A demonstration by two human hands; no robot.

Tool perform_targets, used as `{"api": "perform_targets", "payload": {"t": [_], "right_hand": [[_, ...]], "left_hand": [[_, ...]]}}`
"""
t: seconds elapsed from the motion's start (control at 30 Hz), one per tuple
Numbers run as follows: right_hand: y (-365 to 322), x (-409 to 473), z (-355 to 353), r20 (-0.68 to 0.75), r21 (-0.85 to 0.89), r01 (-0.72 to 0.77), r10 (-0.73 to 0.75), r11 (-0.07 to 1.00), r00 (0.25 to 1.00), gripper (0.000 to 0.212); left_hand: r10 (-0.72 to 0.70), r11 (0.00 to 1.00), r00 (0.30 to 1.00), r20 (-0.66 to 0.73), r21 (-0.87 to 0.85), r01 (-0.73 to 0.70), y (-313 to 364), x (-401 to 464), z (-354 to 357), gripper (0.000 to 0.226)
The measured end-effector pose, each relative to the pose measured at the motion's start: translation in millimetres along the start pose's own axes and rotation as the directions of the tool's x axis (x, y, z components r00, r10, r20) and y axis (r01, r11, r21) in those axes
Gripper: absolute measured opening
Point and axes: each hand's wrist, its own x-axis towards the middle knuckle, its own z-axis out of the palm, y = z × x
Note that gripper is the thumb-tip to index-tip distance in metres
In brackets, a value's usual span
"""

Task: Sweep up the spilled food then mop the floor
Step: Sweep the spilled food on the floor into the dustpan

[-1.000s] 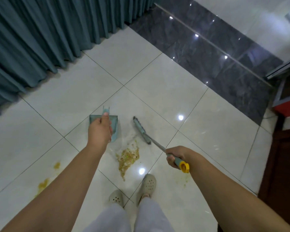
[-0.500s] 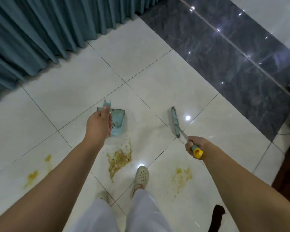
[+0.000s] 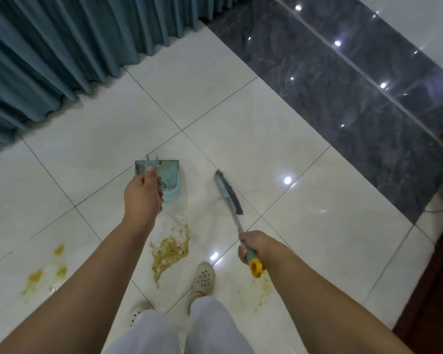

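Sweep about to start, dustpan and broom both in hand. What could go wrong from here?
1. The right shoe stands beside the main food pile; a step could tread it across the tiles.
2. The pile looks wet; the broom head may smear it rather than push it into the dustpan.
3. Yellow splatters at the left and residue under the right hand lie apart and may be missed.

no text or label can be read.
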Motion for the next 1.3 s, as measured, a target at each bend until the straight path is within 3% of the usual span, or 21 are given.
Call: {"api": "perform_targets", "payload": {"t": [0.4, 0.73, 0.97, 1.17, 1.3], "right_hand": [[16, -32, -1, 0.048, -0.243, -0.03, 0.043, 0.97, 0.998, 0.017], [-70, -28, -9, -0.03, -0.225, 0.147, -0.157, 0.963, 0.987, 0.019], [-127, -5, 17, -0.027, -0.205, 0.228, -0.238, 0.952, 0.971, 0.021], [-124, 12, 60, -0.005, -0.452, 0.21, -0.238, 0.867, 0.971, 0.019], [-94, 12, 75, 0.007, -0.52, 0.17, -0.195, 0.837, 0.981, 0.012]], "left_hand": [[0.057, 0.998, 0.998, -0.023, 0.027, -0.057, 23, -1, -1, 0.044], [0.019, 0.998, 0.999, -0.034, -0.066, -0.021, 19, 5, -19, 0.04], [0.011, 0.999, 0.994, -0.111, -0.042, -0.016, 4, 9, -46, 0.043], [-0.032, 0.999, 0.983, -0.181, -0.039, 0.026, -11, 9, -63, 0.041], [-0.033, 0.999, 0.978, -0.205, -0.045, 0.024, -21, 4, -74, 0.041]]}}
